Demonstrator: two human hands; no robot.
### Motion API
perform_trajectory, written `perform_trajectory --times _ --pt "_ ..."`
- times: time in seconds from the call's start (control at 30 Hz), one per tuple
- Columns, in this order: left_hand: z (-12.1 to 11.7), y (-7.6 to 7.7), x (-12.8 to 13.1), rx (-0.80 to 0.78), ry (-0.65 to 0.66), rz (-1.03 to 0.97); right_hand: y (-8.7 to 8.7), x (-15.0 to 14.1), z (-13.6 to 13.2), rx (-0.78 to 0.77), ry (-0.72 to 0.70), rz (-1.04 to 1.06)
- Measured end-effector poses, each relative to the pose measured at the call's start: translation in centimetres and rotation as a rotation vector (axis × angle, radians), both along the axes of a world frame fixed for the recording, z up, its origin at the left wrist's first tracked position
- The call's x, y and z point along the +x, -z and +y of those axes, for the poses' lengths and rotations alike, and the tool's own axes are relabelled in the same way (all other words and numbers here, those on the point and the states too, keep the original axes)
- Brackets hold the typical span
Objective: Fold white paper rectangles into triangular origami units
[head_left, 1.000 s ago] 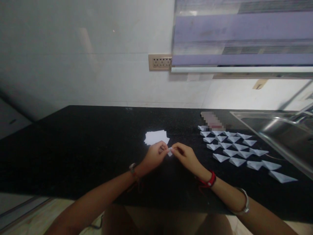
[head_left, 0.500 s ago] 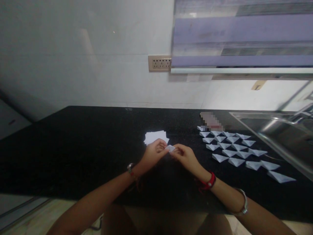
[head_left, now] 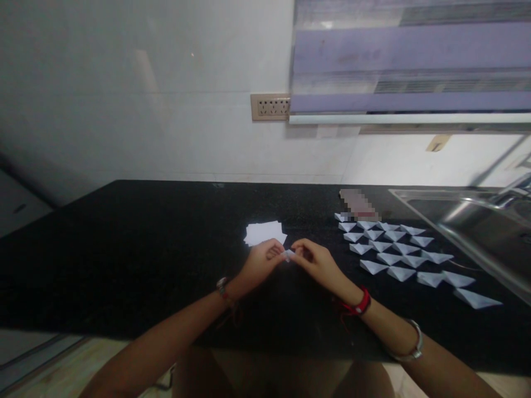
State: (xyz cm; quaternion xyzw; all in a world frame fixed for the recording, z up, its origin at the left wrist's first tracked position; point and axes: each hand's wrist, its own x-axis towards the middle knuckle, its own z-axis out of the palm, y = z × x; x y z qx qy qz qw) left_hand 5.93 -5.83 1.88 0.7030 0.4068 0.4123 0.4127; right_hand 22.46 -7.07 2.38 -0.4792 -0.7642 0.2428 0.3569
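Note:
A small folded piece of white paper is pinched between my two hands above the dark countertop. My left hand grips its left side with thumb and fingers closed. On the other side, the thumb and curled fingers of my right hand hold it too. Most of the paper is covered by the fingertips. Just behind my left hand lies a stack of white paper sheets. Several folded white paper triangles rest in rows to the right of my right hand.
A blurred-out flat object lies behind the paper rows. At the far right a metal sink with a faucet is set into the black countertop. A socket panel is on the wall.
Both hands have shifted slightly on the folded paper, and less of it shows between the fingers. My right hand's fingers have lifted a little. The stack and rows look the same.

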Motion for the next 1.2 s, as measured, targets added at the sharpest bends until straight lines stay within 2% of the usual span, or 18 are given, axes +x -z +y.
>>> perform_trajectory --times 0.13,0.27,0.4,0.5,0.77,1.0,1.2 --pt "0.1 0.2 -0.1 -0.07 0.075 -0.02 -0.2 0.1 0.0 0.094 -0.034 0.002" --pt "0.4 0.2 -0.2 -0.205 0.147 -0.09 -0.2 -0.2 -0.2 0.055 -0.009 0.099" --pt "0.3 -0.1 -0.3 -0.217 0.142 -0.149 0.2 -0.5 -0.3 0.022 0.021 0.242" --pt "0.1 -0.3 -0.1 -0.195 0.129 -0.144 0.3 -0.5 -0.4 -0.003 0.012 0.285" --pt "-0.5 -0.5 0.0 -0.068 0.088 0.022 0.0 -0.6 -0.4 0.001 0.015 0.182" --pt "-0.2 -0.4 -0.2 -0.062 0.035 0.064 0.3 -0.6 -0.2 0.011 0.043 0.192" --pt "-0.3 -1.2 -0.4 0.198 0.005 0.249 -0.4 -0.3 -0.2 0.105 -0.026 0.073"
